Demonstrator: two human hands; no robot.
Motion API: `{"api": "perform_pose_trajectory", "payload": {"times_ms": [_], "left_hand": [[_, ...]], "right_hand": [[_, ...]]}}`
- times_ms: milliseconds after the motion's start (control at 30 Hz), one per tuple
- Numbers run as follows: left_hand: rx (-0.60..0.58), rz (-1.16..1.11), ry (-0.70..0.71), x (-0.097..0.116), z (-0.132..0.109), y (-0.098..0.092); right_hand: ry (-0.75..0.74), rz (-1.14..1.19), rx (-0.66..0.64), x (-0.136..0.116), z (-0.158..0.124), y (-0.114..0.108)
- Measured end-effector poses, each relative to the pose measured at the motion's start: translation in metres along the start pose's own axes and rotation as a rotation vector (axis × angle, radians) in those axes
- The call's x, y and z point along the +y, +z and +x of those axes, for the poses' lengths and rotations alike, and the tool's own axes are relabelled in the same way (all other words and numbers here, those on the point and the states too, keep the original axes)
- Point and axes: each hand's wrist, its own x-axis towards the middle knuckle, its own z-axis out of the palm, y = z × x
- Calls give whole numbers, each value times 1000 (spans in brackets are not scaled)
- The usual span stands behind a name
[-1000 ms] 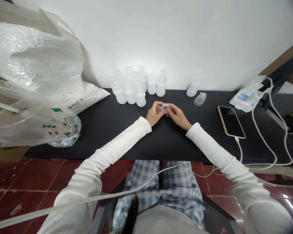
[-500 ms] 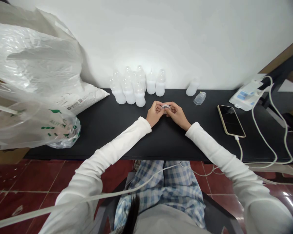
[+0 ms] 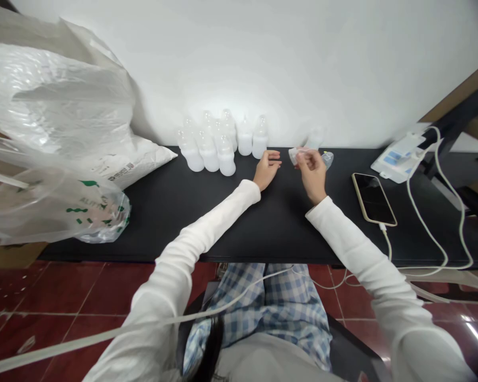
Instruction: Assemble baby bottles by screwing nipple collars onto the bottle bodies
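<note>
Over the black table, my right hand (image 3: 312, 168) pinches a small translucent piece (image 3: 293, 155) between thumb and fingers. My left hand (image 3: 267, 168) is held apart from it, fingers spread a little and holding nothing, just right of a group of white bottles with clear domed tops (image 3: 225, 159). Behind my right hand stands a single white bottle (image 3: 314, 138), partly hidden by it. A clear cap (image 3: 327, 159) with a yellow tip lies beside that hand, partly covered.
Large white plastic bags (image 3: 56, 106) and a clear bag with green print (image 3: 91, 212) fill the left side. At the right lie a phone (image 3: 374, 198) on a charging cable and a white power strip (image 3: 398, 157).
My hands have parted. The right one has moved right, carrying the small translucent piece towards the single bottle; the left one has let go and shifted slightly right and up.
</note>
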Motion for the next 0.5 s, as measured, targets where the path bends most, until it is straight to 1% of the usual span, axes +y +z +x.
{"api": "perform_pose_trajectory", "payload": {"times_ms": [100,200,267,300,333,400,467,500], "left_hand": [[-14,117,28,-13,36,40],[-39,159,82,-24,67,80],[-60,175,113,-30,83,101],[-62,178,112,-32,89,109],[-57,183,103,-33,92,114],[-37,216,74,-32,95,119],[-22,321,54,-28,89,116],[-17,397,47,-26,83,111]], "right_hand": [[-105,-136,178,8,7,-12],[-187,-307,287,17,11,-25],[-206,-382,345,22,13,-32],[-202,-392,372,24,14,-35],[-191,-388,396,26,15,-37],[-160,-350,418,29,18,-40],[-130,-298,415,31,20,-40],[-119,-271,412,30,21,-40]]}}
